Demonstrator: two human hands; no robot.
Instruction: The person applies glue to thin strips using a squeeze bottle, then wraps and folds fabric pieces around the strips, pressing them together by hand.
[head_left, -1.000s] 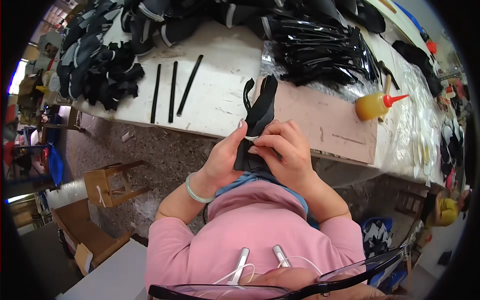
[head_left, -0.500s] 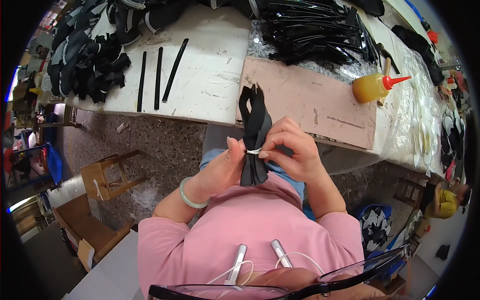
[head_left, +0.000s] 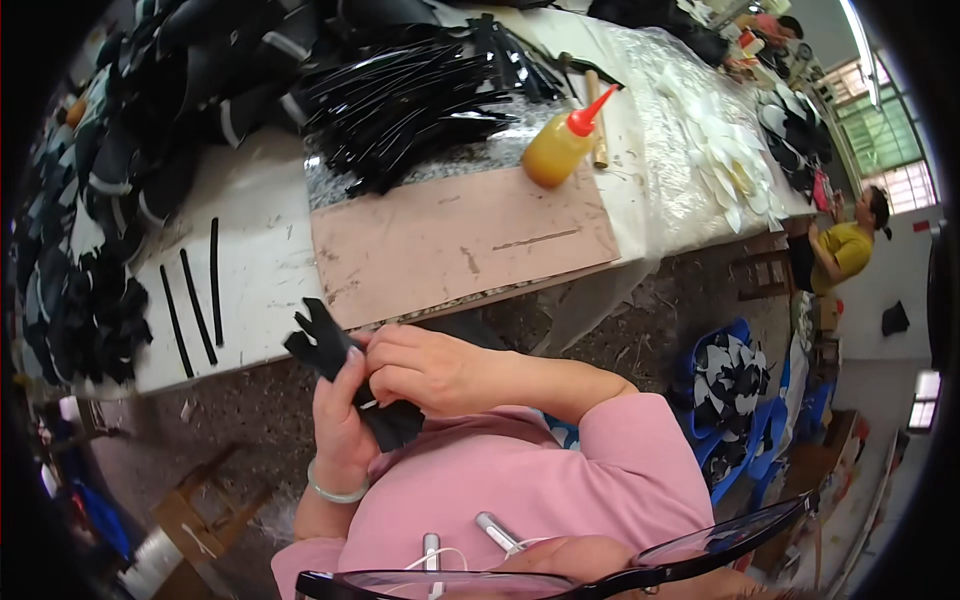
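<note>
A bundle of black fabric-like strips (head_left: pixel 326 345) is held in front of my chest, just off the near edge of the table. It leans, with its split ends pointing up and left and its wider end down and right. My left hand (head_left: pixel 340 405) is closed around its middle, thumb on top. My right hand (head_left: pixel 430 372) is closed against the bundle's right side with fingers curled. Only a bit of the white band (head_left: pixel 370 404) around the bundle shows between the hands; the rest is hidden.
A pinkish board (head_left: pixel 440 250) lies on the table, with a yellow glue bottle (head_left: pixel 555 152) at its far corner. Shiny black strips (head_left: pixel 410 105) are heaped behind it. Several thin black strips and bundles (head_left: pixel 95 315) lie left. A person in yellow (head_left: pixel 848 250) is far right.
The view has swung right, so the table things appear farther left. The bundle has tipped from upright to leaning left, and my right hand now covers more of its band.
</note>
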